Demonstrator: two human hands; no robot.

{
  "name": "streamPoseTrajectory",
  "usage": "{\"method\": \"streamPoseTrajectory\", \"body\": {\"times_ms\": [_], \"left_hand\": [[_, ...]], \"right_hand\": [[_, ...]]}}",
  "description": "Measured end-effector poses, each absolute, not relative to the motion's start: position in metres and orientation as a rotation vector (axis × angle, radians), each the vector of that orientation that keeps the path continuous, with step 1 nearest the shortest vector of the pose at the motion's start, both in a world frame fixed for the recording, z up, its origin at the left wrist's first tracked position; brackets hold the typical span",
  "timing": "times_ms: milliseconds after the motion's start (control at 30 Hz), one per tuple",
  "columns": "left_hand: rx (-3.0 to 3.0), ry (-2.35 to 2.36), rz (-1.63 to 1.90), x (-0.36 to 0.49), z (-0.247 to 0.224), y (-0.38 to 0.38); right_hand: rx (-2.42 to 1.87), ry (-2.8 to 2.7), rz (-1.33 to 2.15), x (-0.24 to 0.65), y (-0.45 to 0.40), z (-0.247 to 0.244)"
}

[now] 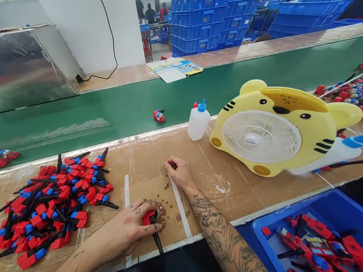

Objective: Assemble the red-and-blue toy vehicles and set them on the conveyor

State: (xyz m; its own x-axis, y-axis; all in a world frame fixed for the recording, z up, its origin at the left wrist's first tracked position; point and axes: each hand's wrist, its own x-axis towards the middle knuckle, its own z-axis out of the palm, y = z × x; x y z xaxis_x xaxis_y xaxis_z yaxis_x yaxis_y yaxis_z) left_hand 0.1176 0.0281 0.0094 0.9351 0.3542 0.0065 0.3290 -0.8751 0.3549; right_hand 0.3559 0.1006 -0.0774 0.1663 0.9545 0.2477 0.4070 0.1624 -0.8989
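My left hand (135, 223) is closed around a red and black toy part (148, 218), pressed low over the brown worktop near its front edge. A black rod of that part sticks out below my thumb. Farther forward, my right hand (180, 172) rests on the worktop with its fingers curled together; whatever they may hold is hidden. Small wet-looking spots (163, 211) mark the surface between the hands. Left of my left hand lies a heap of red, blue and black toy parts (53, 203). A white squeeze bottle with a blue cap (198, 122) stands beyond my right hand.
A yellow animal-faced fan (261, 132) stands at right, partly hiding another blue-tipped bottle (360, 139). A blue bin (260, 226) of red toy pieces sits at lower right. Behind runs a green conveyor belt (121, 103) carrying a few toys; stacked blue crates (203, 20) rise beyond.
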Motion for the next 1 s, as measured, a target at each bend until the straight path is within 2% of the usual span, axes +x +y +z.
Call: {"method": "streamPoseTrajectory", "body": {"times_ms": [300, 767, 1000], "left_hand": [[2.680, 0.515, 0.007, 0.121, 0.020, 0.029], [2.645, 0.560, 0.070, 0.117, 0.025, 0.024], [2.594, 0.474, 0.279, 0.104, -0.004, 0.030]], "right_hand": [[-1.405, -1.410, 0.695, 0.357, 0.099, -0.077], [-1.398, -1.378, 0.703, 0.358, 0.096, -0.082], [-1.486, -1.270, 0.747, 0.370, 0.093, -0.081]]}}
